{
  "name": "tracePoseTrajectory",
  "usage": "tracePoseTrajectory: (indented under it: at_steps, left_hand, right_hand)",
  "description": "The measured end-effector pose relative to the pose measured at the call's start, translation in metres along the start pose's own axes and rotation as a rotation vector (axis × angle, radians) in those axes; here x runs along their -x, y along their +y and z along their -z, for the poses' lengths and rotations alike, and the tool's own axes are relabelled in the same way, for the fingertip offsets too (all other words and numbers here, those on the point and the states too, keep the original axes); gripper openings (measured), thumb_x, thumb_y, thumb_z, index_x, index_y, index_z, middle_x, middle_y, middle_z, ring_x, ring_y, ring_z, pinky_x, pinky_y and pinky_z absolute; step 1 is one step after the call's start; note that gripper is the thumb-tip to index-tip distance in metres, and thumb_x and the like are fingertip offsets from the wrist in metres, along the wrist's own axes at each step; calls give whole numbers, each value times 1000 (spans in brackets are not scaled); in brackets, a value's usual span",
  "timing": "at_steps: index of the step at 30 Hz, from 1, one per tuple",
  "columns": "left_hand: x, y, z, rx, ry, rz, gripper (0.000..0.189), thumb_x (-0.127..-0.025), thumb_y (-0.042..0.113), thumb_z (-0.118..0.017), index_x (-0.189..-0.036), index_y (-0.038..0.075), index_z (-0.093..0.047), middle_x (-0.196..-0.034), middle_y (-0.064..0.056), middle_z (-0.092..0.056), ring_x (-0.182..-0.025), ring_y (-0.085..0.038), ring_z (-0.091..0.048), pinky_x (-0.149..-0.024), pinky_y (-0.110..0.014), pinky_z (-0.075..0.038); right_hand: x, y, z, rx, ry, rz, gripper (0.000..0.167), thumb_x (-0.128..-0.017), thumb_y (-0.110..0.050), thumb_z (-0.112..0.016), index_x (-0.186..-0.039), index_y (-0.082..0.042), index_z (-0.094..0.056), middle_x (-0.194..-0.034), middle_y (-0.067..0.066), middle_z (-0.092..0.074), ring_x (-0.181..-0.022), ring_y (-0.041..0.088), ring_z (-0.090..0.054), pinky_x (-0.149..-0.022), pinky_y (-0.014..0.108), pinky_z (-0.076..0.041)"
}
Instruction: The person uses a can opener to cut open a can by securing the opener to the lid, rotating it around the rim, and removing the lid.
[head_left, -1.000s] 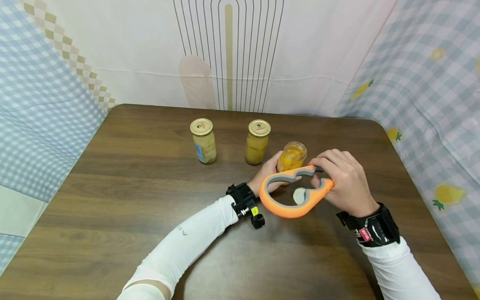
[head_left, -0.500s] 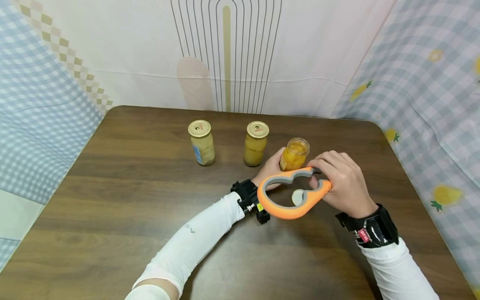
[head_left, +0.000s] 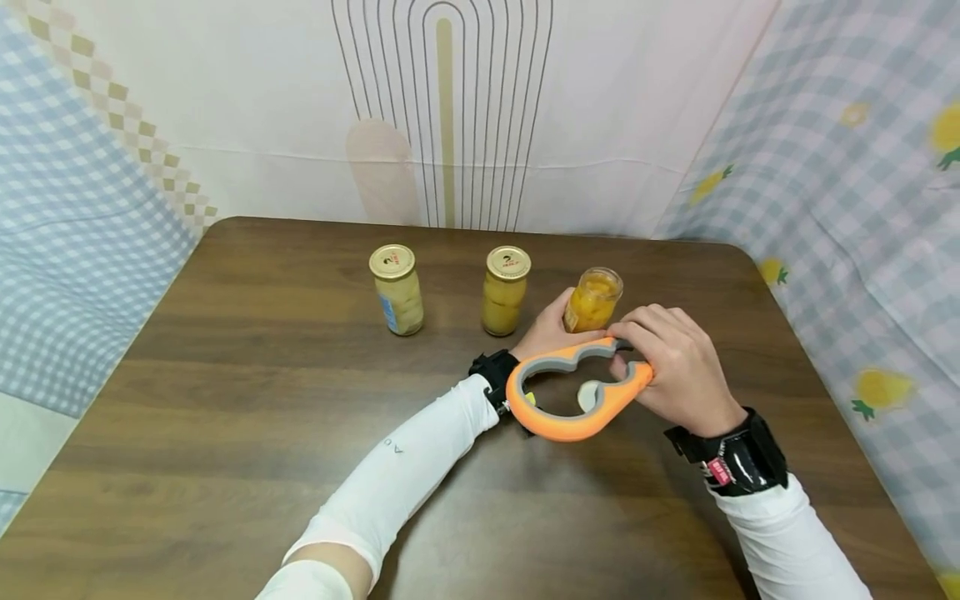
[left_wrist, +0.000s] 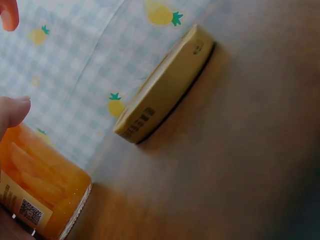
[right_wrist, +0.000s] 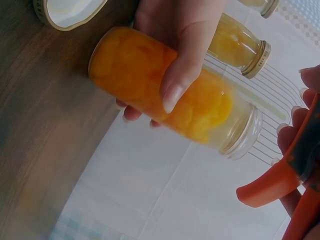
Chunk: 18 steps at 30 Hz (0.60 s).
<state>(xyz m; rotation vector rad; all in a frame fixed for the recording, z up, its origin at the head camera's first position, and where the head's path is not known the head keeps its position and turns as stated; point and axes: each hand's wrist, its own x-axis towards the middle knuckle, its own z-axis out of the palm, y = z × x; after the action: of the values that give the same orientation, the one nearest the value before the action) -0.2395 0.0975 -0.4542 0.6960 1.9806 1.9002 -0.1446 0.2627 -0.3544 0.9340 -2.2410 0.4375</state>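
Observation:
My left hand (head_left: pixel 551 327) grips a lidless glass jar of orange fruit pieces (head_left: pixel 592 302). In the right wrist view the thumb lies across the side of this jar (right_wrist: pixel 150 85), with fingertips showing beneath it. My right hand (head_left: pixel 675 358) holds an orange jar opener with grey inner padding (head_left: pixel 558 429) by its handle ends, just in front of the jar. Nothing sits inside the opener's loop. Through that loop, a lid with a white inside (head_left: pixel 588 397) shows on the table. The left wrist view shows the gold lid (left_wrist: pixel 165 87) from its side.
Two capped jars of pale yellow fruit stand toward the back: one jar (head_left: pixel 397 292) further left, another jar (head_left: pixel 505 292) near my left hand. The brown wooden table (head_left: pixel 225 400) meets patterned cloths (head_left: pixel 637 108) at its back and sides.
My left hand has carried the jar slightly back and right, away from the opener. The right hand and the opener have barely moved. The head view has shifted a little.

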Motion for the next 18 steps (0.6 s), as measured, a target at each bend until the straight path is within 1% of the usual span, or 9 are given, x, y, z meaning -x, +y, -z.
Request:
tracePoseTrajectory:
  at_steps: [4,12,15,18]
  left_hand:
    - [-7,-2,-1,-16,-4,10,60,-94,21,-74,-145,20,-44,-128,-3,-63,-111,-8,-61,-97,-24,-51]
    - [-10,-4,-2,32,-24,9,61,-95,18,-73,-146,19,-41,-131,-5,-60,-113,-10,-60,-97,-25,-51]
    - [-11,-2,-2,0,-8,5,66,-94,19,-74,-149,19,-37,-135,-5,-57,-114,-10,-58,-98,-25,-50]
    - [-11,-2,-2,-53,14,-3,73,-93,19,-75,-152,18,-33,-140,-6,-53,-118,-12,-56,-100,-25,-48]
  right_hand:
    - [1,-1,-1,-2,-4,-3,27,-85,-17,-49,-91,-3,-71,-87,9,-67,-80,26,-60,-71,41,-45]
    - [3,0,-2,4,-19,-2,28,-85,-18,-49,-93,-4,-72,-87,8,-67,-80,25,-61,-70,40,-46]
    - [3,2,-1,7,-22,-3,27,-84,-17,-50,-92,-4,-72,-87,8,-67,-80,25,-61,-70,41,-46]
    - [3,3,0,11,-25,-6,26,-84,-17,-50,-91,-3,-71,-87,9,-67,-80,26,-61,-71,41,-46]
